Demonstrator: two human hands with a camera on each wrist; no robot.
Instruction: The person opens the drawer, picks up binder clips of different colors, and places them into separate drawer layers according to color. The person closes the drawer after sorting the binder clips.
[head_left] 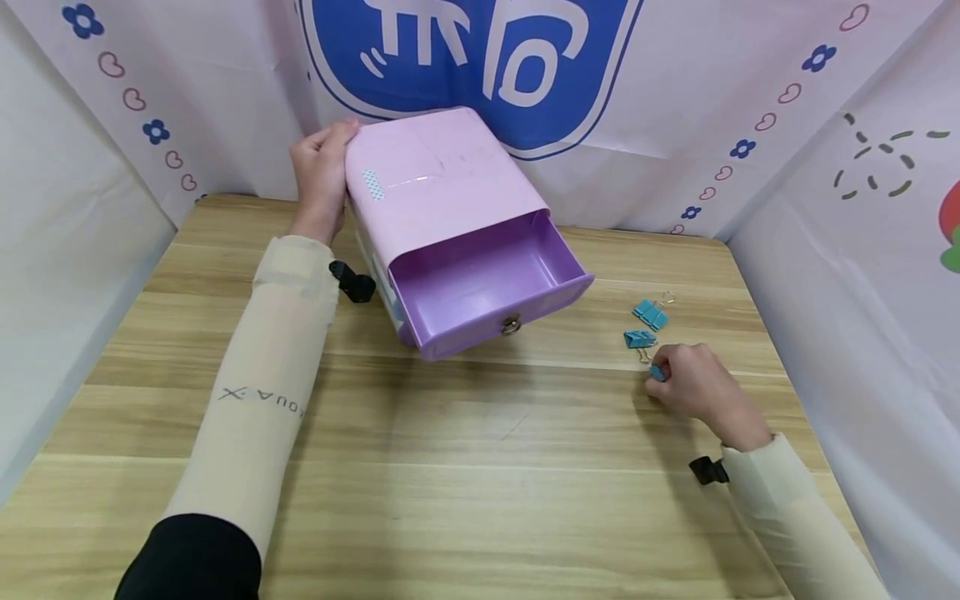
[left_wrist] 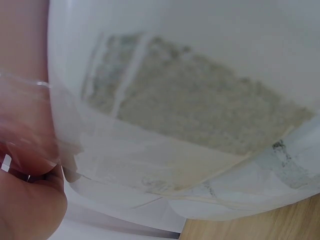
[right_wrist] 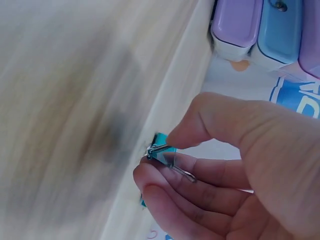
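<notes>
Pickup, likely: pinching clip (head_left: 657, 372) with nearly closed right hand (head_left: 701, 385) | gripping box (head_left: 450, 179) with curled left hand (head_left: 318, 175), perhaps firmly, fingertips partly hidden | next, probably: lifting toward drawer (head_left: 467, 337)

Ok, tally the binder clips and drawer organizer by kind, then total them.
Blue binder clips: 3 (2 on the wooden table, 1 pinched in the right hand)
Pink drawer organizer: 1, held by the left hand
Total: 4
</notes>
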